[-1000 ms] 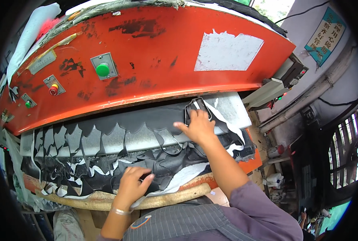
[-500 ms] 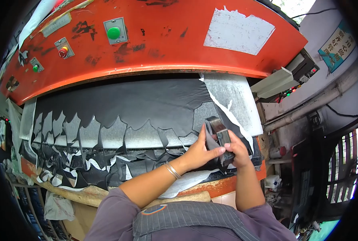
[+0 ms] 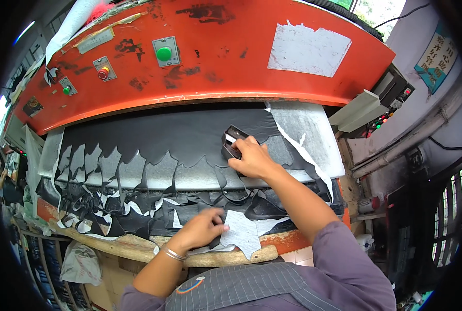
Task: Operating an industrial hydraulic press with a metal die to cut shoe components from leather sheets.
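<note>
While my right hand (image 3: 254, 158) grips a dark frame (image 3: 227, 147) on the right part of the black sheet (image 3: 158, 129), my left hand (image 3: 199, 230), half-curled nearer me than that sheet, has its thumb at a pale piece (image 3: 241, 234); whether it pinches, I cannot tell.

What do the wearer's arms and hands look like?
Left hand: ungloved, thin silvery bangles at the wrist. Right hand: ungloved, wrist bare. Short, plain, muted purple sleeves leave both forearms uncovered. No cables or markings visible on either arm.
</note>
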{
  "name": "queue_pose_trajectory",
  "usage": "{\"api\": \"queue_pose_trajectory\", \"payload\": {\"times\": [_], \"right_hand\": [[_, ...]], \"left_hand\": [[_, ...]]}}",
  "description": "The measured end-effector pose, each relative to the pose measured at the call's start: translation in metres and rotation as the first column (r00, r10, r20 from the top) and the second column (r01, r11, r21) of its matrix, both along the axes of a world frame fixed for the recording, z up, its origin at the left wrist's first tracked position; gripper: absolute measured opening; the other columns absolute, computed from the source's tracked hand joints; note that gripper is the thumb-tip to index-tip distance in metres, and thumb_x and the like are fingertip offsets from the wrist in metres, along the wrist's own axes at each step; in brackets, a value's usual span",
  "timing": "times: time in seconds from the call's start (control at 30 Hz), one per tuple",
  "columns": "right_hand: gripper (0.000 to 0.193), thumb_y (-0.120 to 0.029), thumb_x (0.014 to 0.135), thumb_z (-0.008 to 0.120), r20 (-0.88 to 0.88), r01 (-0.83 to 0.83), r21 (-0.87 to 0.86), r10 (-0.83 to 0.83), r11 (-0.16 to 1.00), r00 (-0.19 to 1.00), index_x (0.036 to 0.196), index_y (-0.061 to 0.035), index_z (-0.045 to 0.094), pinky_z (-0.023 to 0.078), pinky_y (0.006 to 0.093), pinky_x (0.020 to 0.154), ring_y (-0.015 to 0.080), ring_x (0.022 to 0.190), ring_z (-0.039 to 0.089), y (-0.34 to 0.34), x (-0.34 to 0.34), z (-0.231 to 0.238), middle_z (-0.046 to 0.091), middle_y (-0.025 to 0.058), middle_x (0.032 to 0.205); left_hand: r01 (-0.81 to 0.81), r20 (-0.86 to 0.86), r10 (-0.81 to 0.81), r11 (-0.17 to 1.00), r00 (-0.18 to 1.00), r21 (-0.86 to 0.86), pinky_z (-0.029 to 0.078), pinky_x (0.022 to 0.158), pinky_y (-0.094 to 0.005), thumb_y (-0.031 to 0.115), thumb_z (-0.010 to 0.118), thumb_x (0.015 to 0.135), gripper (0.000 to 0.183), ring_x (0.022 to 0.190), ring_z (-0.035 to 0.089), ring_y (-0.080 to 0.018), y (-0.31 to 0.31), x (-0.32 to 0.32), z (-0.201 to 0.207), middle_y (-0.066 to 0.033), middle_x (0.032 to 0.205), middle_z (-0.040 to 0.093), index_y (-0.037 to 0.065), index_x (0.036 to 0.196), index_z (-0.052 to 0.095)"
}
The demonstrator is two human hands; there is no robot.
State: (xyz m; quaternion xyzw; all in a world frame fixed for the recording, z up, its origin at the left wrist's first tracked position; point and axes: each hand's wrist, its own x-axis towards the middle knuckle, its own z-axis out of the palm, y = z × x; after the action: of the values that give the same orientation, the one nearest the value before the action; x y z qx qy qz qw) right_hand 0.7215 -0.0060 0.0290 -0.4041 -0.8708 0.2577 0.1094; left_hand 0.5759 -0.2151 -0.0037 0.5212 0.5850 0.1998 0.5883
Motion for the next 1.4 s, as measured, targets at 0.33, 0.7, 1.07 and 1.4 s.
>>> {"api": "queue_pose_trajectory", "payload": {"times": [0.33,0.7,1.07,1.4], "right_hand": [[0.075,-0.043,0.076,0.071,-0.179,0.154,0.354,-0.095,0.923,0.979,0.135,-0.0045,0.044,0.028,0.0550,0.102,0.0387,0.131,0.034,-0.012,0.018,-0.036,0.035,0.0213,0.144],[0.055,-0.026,0.084,0.067,-0.183,0.158,0.363,-0.095,0.918,0.978,0.130,-0.0025,0.051,0.030,0.0494,0.102,0.0240,0.123,0.050,-0.030,0.053,-0.068,0.058,0.0150,0.128],[0.065,-0.031,0.073,0.077,-0.269,0.211,0.300,-0.130,0.930,0.954,0.128,-0.0026,0.054,0.032,0.0435,0.102,0.0259,0.121,0.052,-0.031,0.061,-0.068,0.058,0.0152,0.127],[0.114,-0.046,0.053,0.085,-0.177,0.146,0.156,-0.117,0.977,0.977,0.142,0.0024,0.032,0.026,0.0454,0.103,0.0306,0.127,0.043,0.002,0.064,-0.052,0.048,0.0233,0.134]], "left_hand": [[-0.196,-0.228,0.431,0.739,0.873,0.645,0.037,0.102,-0.0438,0.012,0.061,0.084,0.063,0.119,0.052,-0.0352,0.090,-0.029,-0.018,-0.0208,0.128,0.055,-0.002,0.139,0.035],[-0.002,-0.475,0.381,0.781,0.793,0.624,0.013,0.116,-0.0454,0.009,0.048,0.081,0.077,0.139,0.031,-0.0242,0.133,-0.018,-0.028,-0.0104,0.142,0.047,-0.004,0.147,0.012],[0.132,-0.553,0.364,0.736,0.749,0.663,0.014,0.115,-0.0490,0.009,0.048,0.083,0.073,0.137,0.035,-0.0277,0.132,-0.012,-0.026,-0.0112,0.144,0.045,-0.004,0.147,0.014],[0.056,-0.514,0.412,0.738,0.752,0.672,0.016,0.114,-0.0464,0.011,0.051,0.085,0.074,0.133,0.040,-0.0278,0.134,-0.014,-0.029,-0.0126,0.138,0.051,-0.005,0.147,0.013]]}}
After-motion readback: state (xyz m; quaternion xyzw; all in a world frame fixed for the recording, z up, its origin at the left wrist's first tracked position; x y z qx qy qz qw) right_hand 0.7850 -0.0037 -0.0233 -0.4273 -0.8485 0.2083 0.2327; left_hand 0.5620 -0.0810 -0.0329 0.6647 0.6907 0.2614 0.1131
